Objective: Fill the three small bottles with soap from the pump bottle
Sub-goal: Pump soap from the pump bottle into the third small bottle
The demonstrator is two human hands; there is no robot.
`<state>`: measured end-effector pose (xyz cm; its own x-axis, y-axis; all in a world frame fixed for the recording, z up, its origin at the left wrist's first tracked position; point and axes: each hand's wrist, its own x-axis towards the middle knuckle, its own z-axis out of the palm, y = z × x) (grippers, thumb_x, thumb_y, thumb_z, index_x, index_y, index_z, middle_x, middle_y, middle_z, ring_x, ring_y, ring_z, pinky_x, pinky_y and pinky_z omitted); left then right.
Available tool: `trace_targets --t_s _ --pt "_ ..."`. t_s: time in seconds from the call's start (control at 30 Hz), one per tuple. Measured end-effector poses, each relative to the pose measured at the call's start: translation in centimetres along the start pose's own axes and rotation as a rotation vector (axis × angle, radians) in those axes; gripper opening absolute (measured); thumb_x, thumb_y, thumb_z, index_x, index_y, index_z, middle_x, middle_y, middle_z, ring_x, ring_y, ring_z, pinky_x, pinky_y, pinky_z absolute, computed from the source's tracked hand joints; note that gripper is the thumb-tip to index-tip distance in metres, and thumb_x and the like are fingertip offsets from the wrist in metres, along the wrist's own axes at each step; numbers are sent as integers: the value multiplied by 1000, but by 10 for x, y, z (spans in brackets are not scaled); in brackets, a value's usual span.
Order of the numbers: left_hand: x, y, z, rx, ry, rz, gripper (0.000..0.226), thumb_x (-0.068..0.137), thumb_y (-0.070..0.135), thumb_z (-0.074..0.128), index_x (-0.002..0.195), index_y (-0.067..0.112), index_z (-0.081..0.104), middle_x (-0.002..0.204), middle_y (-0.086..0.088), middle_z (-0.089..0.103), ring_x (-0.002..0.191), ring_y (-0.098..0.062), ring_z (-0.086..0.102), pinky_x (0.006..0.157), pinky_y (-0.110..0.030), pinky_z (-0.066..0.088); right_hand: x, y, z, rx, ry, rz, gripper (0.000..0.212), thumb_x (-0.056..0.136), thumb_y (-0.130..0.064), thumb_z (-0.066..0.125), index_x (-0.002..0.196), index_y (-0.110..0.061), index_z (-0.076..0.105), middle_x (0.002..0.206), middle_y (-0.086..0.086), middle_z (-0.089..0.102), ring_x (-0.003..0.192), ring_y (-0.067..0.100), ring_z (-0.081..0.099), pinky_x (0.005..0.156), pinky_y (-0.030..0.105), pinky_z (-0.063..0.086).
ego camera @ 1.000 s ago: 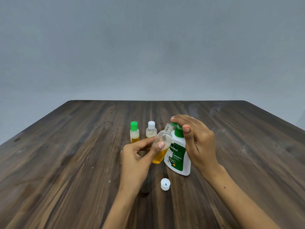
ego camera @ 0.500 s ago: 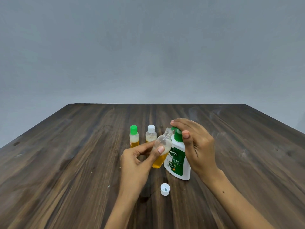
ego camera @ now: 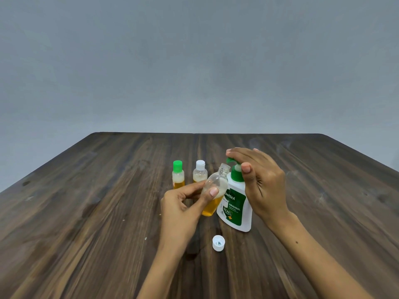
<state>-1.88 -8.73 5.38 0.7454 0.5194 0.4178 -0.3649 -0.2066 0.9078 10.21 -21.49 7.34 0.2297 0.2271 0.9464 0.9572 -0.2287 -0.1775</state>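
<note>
Three small bottles: two capped (ego camera: 178, 175) (ego camera: 200, 172), one open (ego camera: 214, 190) in my left grip (ego camera: 181, 209); right hand (ego camera: 258, 180) flat on one "Dettol ORIGINAL" pump (ego camera: 236, 203); one loose cap (ego camera: 218, 243).

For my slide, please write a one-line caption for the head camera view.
Left hand tilts an open small bottle under the pump bottle nozzle while right hand rests on the pump.
</note>
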Motion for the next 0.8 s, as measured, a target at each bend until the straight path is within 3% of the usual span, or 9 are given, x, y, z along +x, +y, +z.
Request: trace_targets --t_s 0.23,0.37,0.53,0.63,0.8 --pt "0 -1 0 5 4 -2 36 73 31 74 105 13 76 94 10 77 93 -4 71 75 -14 52 -7 -2 4 40 16 50 63 104 -47 25 101 -8 73 105 2 72 103 15 66 86 45 53" --pt "-2 0 0 -3 3 -3 35 72 31 74 103 14 76 92 12 77 93 -3 71 74 -13 52 0 -1 0 30 1 28 65 104 -48 22 103 -8 73 109 1 72 106 15 65 94 45 49" --pt "-3 2 2 -27 3 -3 29 71 29 74 98 20 76 88 16 76 90 0 71 71 -9 50 -7 -4 4 59 25 55 63 104 -47 25 101 -7 74 106 2 72 104 15 67 89 47 52" --pt "-2 4 2 -43 -4 8 27 72 25 74 97 19 76 88 14 76 90 -1 71 71 -9 50 -4 -2 1 48 14 40 64 104 -48 25 101 -7 74 108 2 72 108 16 66 93 46 50" --pt "-2 4 2 -30 -4 19 34 70 30 74 101 15 77 91 13 77 92 -3 71 73 -11 51 2 -2 0 18 4 -16 65 104 -47 24 103 -6 73 112 5 71 110 17 65 99 44 46"
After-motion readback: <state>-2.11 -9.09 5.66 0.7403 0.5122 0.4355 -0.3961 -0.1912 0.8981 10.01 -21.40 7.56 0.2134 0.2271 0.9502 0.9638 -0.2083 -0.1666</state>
